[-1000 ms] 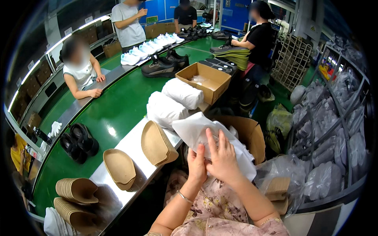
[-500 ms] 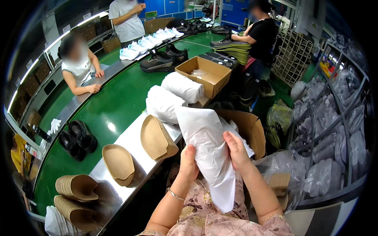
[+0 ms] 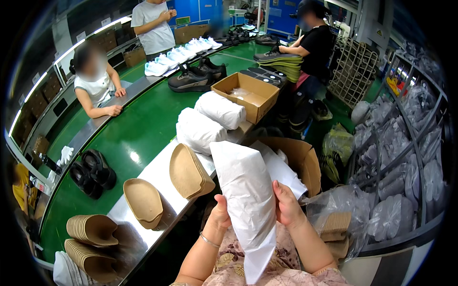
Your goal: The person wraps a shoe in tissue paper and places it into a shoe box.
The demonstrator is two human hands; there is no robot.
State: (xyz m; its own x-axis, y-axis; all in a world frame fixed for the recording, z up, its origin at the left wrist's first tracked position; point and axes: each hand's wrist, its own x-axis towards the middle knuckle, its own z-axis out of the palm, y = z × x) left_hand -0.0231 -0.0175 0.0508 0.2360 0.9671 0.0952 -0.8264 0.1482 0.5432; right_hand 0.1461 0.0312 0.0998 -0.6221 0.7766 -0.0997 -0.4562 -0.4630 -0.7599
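Step in hand: you look to be shaping a sheet of white tissue paper [image 3: 248,200] into a tapered wad; it stands upright, off the worktop, in front of your chest, wide end up, point down over your lap.
Left hand [image 3: 220,215]: curled about the paper's left edge, thumb raised against it, a thin bracelet at the wrist.
Right hand [image 3: 287,206]: fingers closed on the paper's right edge, pinching it from behind.
Paper supply: more white sheets [image 3: 279,167] lie over the open brown carton [image 3: 305,162] just behind your hands, beyond the worktop's near edge.
Worktop near edge: a tan moulded pulp insert [image 3: 188,171] leans just left of the paper; a second insert [image 3: 143,202] lies flat further left; stacks of them [image 3: 90,231] sit at the near-left corner.
Worktop middle: two white wrapped bundles [image 3: 210,121] beside an open shoebox [image 3: 248,95].
Green conveyor [image 3: 129,138]: a black pair of shoes [image 3: 93,172] on the left, well apart from you.
Next move, as a judgement: both hands must tighten and twist together so the wad keeps its form; a loose pinch on the thin sheet would let it unroll.
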